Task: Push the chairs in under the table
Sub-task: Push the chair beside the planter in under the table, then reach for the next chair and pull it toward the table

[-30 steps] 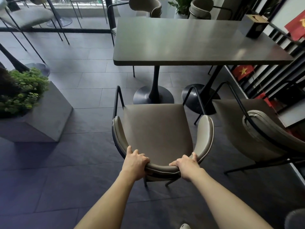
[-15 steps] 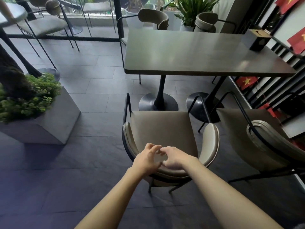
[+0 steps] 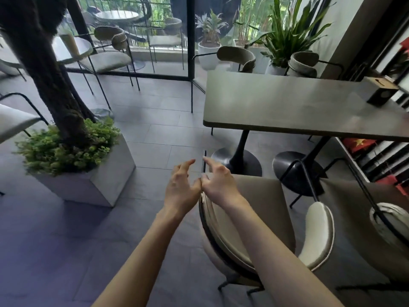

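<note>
A beige padded chair (image 3: 263, 209) with a black metal frame stands in front of the dark rectangular table (image 3: 294, 107), its seat outside the table's near edge. A second matching chair (image 3: 376, 218) stands to its right, angled, also out from the table. My left hand (image 3: 180, 187) and my right hand (image 3: 218, 181) are raised above the near chair's left side, thumbs touching each other, fingers spread and curled. Neither hand holds the chair. Two more chairs (image 3: 238, 57) sit at the table's far side.
A concrete planter (image 3: 88, 185) with a tree trunk and green shrubs stands to the left. Black pedestal bases (image 3: 238, 160) hold up the table. A small dark box (image 3: 380, 91) rests on the table's right end. More chairs and round tables stand further back left. A railing with red flags runs along the right.
Both hands let go of the chair's backrest, came together, and rose up and left. The view has swung left and upward, so the chair now sits lower right.
</note>
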Motion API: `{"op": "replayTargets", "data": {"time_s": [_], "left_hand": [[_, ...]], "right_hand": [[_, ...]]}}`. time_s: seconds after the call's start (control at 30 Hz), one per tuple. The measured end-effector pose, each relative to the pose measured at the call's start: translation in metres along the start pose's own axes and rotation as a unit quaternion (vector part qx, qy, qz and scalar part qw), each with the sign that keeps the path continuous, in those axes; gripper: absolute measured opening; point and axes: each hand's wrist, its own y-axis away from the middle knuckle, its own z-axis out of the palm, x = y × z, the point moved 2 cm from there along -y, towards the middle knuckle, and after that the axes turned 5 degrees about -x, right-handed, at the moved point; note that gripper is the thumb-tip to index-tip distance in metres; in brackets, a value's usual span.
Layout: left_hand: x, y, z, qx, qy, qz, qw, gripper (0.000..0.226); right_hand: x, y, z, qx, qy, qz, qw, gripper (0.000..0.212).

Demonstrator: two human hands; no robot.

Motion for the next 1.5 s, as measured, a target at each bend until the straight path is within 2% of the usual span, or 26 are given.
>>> {"op": "replayTargets", "data": {"time_s": [0.27, 0.4, 0.6, 0.87, 1.03, 1.23, 1.33, 1.5], "left_hand": [[-0.016, -0.104, -0.040, 0.039, 0.036, 0.016, 0.998, 0.048], [-0.022, -0.176, -0.065, 0.039, 0.028, 0.002, 0.999, 0.052], [-0.024, -0.273, -0.106, 0.054, 0.007, -0.004, 0.999, 0.055], [-0.034, -0.421, -0.141, 0.047, -0.040, 0.020, 0.998, 0.055], [-0.040, -0.531, -0.157, 0.018, -0.067, 0.034, 0.997, 0.049], [-0.043, -0.661, -0.122, -0.070, -0.062, 0.015, 0.996, 0.031], [-0.032, -0.731, -0.090, -0.109, -0.063, 0.026, 0.992, 0.034], [-0.005, -0.842, -0.068, -0.144, -0.092, 0.045, 0.984, 0.040]], "right_hand": [[-0.043, -0.108, 0.017, 0.069, -0.064, -0.019, 0.995, 0.056], [-0.066, -0.179, 0.020, 0.095, -0.092, 0.002, 0.991, 0.058], [-0.098, -0.273, 0.019, 0.101, -0.096, -0.007, 0.990, 0.057], [-0.092, -0.412, -0.001, 0.131, -0.082, 0.033, 0.987, 0.066], [-0.072, -0.498, -0.021, 0.170, -0.121, 0.096, 0.973, 0.065], [-0.023, -0.578, -0.048, 0.221, -0.115, 0.178, 0.952, 0.067], [0.006, -0.632, -0.067, 0.227, -0.118, 0.209, 0.944, 0.067], [0.026, -0.744, -0.108, 0.241, -0.148, 0.216, 0.935, 0.063]]}}
